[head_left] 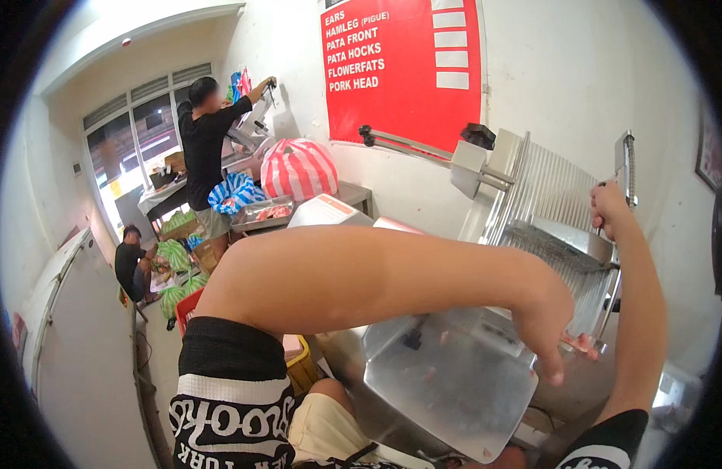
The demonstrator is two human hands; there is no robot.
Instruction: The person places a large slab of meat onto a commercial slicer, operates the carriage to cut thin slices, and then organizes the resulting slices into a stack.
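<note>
In front of me stands a metal meat slicer with a ribbed sloping carriage [560, 191]. My right hand [609, 207] is closed around the handle at the carriage's right side, beside an upright metal arm [628, 168]. My left arm reaches across the picture, over the slicer. My left hand [542, 324] hangs at the right edge of the smooth metal plate [447, 383], its fingers pointing down and mostly hidden by the hand. Just to its right is a small pink scrap of meat [584, 345]. A metal pusher block [568, 241] rests across the ribbed surface.
A red sign [404, 102] hangs on the wall behind the slicer. To the left are a red-striped bag [300, 170], a tray of meat [268, 211] and a white chest [95, 352]. One person [207, 148] stands at another machine; another [132, 266] sits low near green-striped bags [173, 255].
</note>
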